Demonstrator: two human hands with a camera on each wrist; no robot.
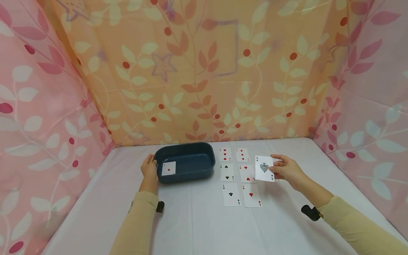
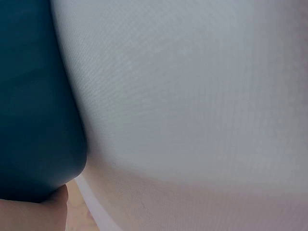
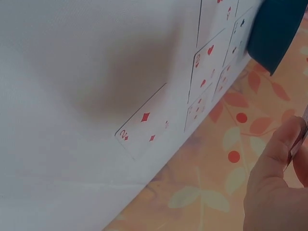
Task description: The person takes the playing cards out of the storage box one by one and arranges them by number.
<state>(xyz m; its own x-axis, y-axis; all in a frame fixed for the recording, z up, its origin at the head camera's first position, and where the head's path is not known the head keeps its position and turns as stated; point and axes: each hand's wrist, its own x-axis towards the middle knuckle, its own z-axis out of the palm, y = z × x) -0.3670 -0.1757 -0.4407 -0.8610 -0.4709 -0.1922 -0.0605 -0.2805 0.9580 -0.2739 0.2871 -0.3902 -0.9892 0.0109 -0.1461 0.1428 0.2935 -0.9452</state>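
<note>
My right hand [image 1: 288,172] pinches the ace of spades [image 1: 264,168] above the table, its face towards the head camera. In the right wrist view that card appears almost edge-on between thumb and fingers. Below it lies the two of diamonds [image 3: 145,118], mostly hidden by the hand in the head view. At the left end of a dark blue tray [image 1: 186,177], my left hand [image 1: 149,168] grips the rim. Inside the tray, the ace of diamonds [image 1: 168,169] lies face up near the left end.
Face-up cards lie in rows right of the tray: three of hearts [image 1: 225,154], three of diamonds [image 1: 242,154], two of clubs [image 1: 227,171], two of hearts [image 1: 243,173], ace of clubs [image 1: 231,198], ace of hearts [image 1: 251,200]. Patterned curtains [image 1: 197,71] border the white table [image 1: 197,226].
</note>
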